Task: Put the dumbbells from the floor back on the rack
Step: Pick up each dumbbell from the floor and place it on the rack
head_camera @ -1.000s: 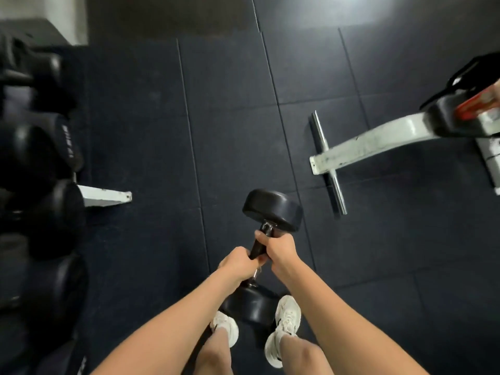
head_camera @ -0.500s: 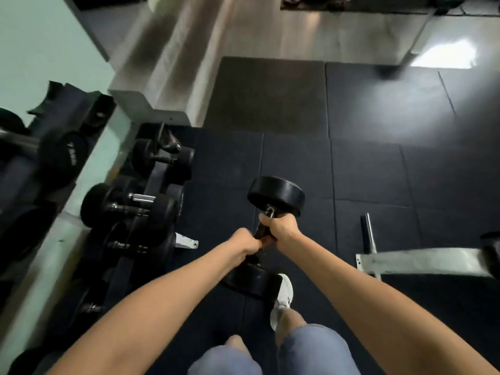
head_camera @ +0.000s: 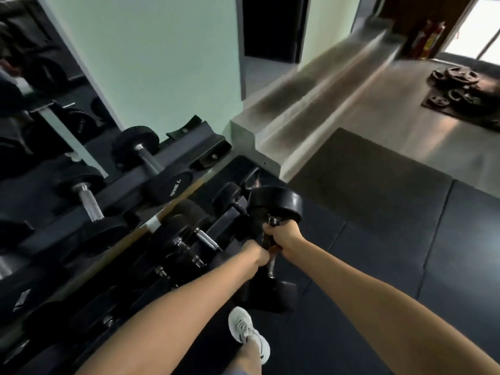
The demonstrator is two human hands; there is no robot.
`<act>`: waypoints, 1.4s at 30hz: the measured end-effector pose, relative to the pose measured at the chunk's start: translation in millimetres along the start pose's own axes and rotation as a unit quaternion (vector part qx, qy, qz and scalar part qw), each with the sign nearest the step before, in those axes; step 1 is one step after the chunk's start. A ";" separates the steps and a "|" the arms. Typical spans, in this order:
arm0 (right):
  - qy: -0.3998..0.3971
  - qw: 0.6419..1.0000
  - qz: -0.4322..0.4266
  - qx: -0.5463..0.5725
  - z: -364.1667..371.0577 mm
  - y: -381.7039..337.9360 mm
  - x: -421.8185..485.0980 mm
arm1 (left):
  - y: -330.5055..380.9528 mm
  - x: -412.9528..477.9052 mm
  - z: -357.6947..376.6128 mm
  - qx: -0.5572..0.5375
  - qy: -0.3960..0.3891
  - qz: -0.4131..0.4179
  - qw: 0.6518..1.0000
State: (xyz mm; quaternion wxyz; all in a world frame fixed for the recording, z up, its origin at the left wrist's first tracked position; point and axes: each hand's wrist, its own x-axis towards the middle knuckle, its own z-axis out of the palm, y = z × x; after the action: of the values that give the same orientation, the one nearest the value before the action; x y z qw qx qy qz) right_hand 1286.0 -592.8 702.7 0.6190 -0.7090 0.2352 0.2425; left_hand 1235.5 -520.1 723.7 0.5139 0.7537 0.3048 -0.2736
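Note:
I hold a black dumbbell (head_camera: 276,203) in the air with both hands on its metal handle. My right hand (head_camera: 284,235) grips the handle just under the far head. Just below it, my left hand (head_camera: 255,254) grips the same handle, and the near head hangs above my shoe. The dark dumbbell rack (head_camera: 173,161) runs along the left, its tiers holding several black dumbbells. The carried dumbbell is level with the lower tier's far end, just to its right.
A mirror and pale green wall stand behind the rack. A grey concrete step (head_camera: 273,136) rises past the rack's far end. Weight plates (head_camera: 462,90) lie on the floor at far right. Black rubber mats (head_camera: 378,226) cover the floor to my right.
The view has swung left and up toward the rack. The dumbbell, still in both hands, is now next to the rack's lower tier; the bench has left the view.

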 end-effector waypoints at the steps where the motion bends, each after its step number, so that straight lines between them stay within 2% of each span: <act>1: -0.006 1.000 -0.003 -0.010 8.7 -13.9 13.2 | 12.7 9.3 -9.9 -0.021 0.000 -0.006 1.000; 4: -0.040 0.998 -0.029 -0.025 35.6 -53.3 55.9 | 46.3 46.2 -38.6 -0.093 0.013 0.001 0.996; 6: -0.055 0.997 -0.044 -0.034 53.0 -79.3 84.0 | 65.4 69.8 -55.7 -0.101 0.046 0.002 0.994; 14: -0.109 0.990 -0.031 -0.085 123.5 -173.1 198.5 | 134.8 165.6 -121.0 -0.181 0.116 -0.001 0.977; 26: -0.273 0.929 -0.071 -0.238 239.0 -286.7 311.4 | 205.4 290.1 -223.4 -0.285 0.223 -0.109 0.926; 34: -0.326 0.896 -0.079 -0.290 305.2 -308.6 352.0 | 207.4 342.6 -274.4 -0.310 0.245 -0.128 0.910; 42: -0.334 0.881 -0.048 -0.332 308.2 -293.0 372.4 | 190.0 368.3 -266.3 -0.323 0.217 -0.152 0.909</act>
State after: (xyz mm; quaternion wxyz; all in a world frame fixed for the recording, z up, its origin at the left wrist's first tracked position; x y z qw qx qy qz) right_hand 1742.8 -263.5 654.2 0.4003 -0.7601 -0.1142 0.4991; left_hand 1647.4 -258.1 657.7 0.6028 0.5323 0.5908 -0.0650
